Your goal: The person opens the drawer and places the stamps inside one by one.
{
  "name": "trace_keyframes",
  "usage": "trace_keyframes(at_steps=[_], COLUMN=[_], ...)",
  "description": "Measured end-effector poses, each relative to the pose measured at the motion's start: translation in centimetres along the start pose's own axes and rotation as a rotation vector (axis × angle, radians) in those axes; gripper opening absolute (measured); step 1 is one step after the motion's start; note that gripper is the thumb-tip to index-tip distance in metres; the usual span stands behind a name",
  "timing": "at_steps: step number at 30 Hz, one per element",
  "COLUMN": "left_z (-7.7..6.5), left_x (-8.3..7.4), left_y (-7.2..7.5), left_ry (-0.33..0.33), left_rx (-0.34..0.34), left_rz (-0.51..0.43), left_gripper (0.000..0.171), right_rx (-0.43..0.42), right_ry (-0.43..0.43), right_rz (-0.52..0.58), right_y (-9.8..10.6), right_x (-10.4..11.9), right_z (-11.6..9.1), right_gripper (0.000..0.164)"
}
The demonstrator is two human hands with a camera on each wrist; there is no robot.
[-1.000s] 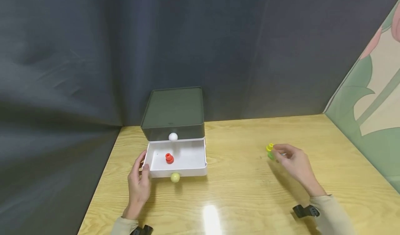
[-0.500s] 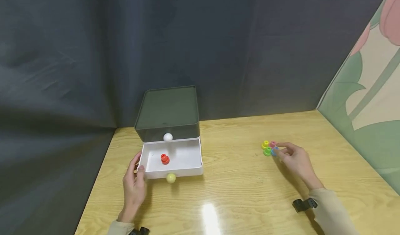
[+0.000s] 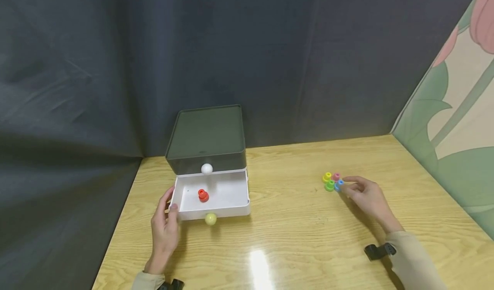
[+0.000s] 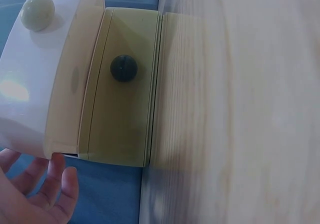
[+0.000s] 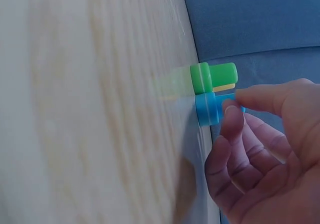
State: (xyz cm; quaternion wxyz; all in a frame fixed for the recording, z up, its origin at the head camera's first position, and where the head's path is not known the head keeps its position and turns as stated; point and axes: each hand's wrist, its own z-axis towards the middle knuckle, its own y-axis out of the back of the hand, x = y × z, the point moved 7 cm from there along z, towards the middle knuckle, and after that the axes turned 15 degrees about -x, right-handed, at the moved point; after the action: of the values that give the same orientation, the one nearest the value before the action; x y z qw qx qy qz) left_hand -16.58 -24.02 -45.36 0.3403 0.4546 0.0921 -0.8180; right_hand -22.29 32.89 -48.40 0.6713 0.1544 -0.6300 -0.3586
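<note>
My left hand (image 3: pixel 165 234) grips the front left corner of a pulled-out white drawer (image 3: pixel 229 193), its thumb over the rim. In the left wrist view its fingertips (image 4: pixel 58 160) meet the drawer's end. Inside the drawer lies a red stepped peg (image 3: pixel 203 195). Over on the right, my right hand (image 3: pixel 366 200) pinches the narrow top of a blue peg (image 5: pixel 206 109) between thumb and index finger. The blue peg's wide base stands at the tabletop in the right wrist view. Beside it are a green peg (image 3: pixel 329 185), a yellow peg (image 3: pixel 326 177) and a pink peg (image 3: pixel 336 177).
The drawer belongs to a dark green cabinet (image 3: pixel 208 133) at the back left. A closed lower drawer (image 4: pixel 117 119) with a dark knob (image 4: pixel 124 68) sits beneath it. A dark curtain (image 3: pixel 270 67) hangs behind the wooden table (image 3: pixel 293 234); a flower-patterned panel (image 3: pixel 455 122) bounds the right.
The right hand has shifted slightly back from over the pegs, uncovering the blue and pink ones, and now pinches the blue one. The left hand keeps its hold; the head view shifted slightly.
</note>
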Motion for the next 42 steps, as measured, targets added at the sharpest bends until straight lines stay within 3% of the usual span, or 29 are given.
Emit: trace_keyframes(at_steps=[10, 19, 25, 35, 42], left_z=[0.0, 0.0, 0.0, 0.1, 0.1], left_x=[0.4, 0.3, 0.2, 0.2, 0.2], left_y=[0.0, -0.1, -0.1, 0.0, 0.0], left_ry=[0.037, 0.035, 0.039, 0.054, 0.063], left_rx=[0.014, 0.033, 0.034, 0.039, 0.036], left_rz=[0.021, 0.021, 0.027, 0.045, 0.047], left_gripper=[0.043, 0.044, 0.044, 0.045, 0.044], right_rx=[0.018, -0.038, -0.069, -0.058, -0.064], right_ry=[0.022, 0.006, 0.050, 0.046, 0.106], right_rz=[-0.027, 0.035, 0.050, 0.070, 0.100], right_y=[-0.4, 1.3, 2.1, 2.6, 2.3], right_x=[0.5, 0.4, 1.7, 4.8, 6.9], right_z=[0.4, 0.3, 0.2, -0.4, -0.9], right_gripper=[0.055, 0.054, 0.051, 0.049, 0.043])
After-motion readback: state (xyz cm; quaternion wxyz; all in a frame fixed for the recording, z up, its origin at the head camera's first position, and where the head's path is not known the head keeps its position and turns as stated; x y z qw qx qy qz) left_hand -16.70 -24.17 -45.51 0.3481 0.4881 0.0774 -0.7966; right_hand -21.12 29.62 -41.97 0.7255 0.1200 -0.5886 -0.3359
